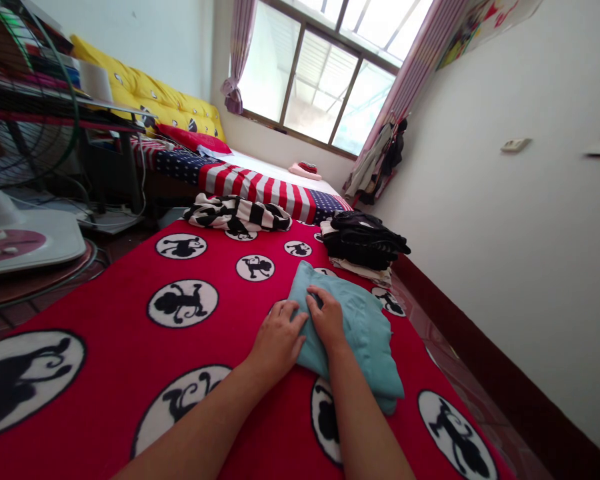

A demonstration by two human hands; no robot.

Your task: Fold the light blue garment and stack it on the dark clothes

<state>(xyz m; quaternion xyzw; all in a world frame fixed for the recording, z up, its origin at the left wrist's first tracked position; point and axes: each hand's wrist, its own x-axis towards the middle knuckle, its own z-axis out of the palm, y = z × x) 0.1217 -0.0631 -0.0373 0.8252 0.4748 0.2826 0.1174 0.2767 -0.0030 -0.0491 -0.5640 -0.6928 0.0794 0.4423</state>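
A folded light-blue garment (363,320) lies on the red blanket (250,313) with its black-and-white monkey print. My left hand (280,337) rests at the garment's left edge, fingers bent and slightly apart, thumb and index touching the cloth. On top of the cloth, near that same edge, lies my right hand (326,319). Its fingers are bent and apart, with a small dark patch showing between them. Neither hand visibly grips the cloth. Beyond the garment stands a stack of folded dark and white clothes (363,243).
A crumpled black-and-white cloth (237,213) lies at the blanket's far end. Behind it is a bed with a flag-patterned cover (265,190). A fan (25,230) stands at left beside a desk (105,120). Clothes hang (375,160) by the right wall.
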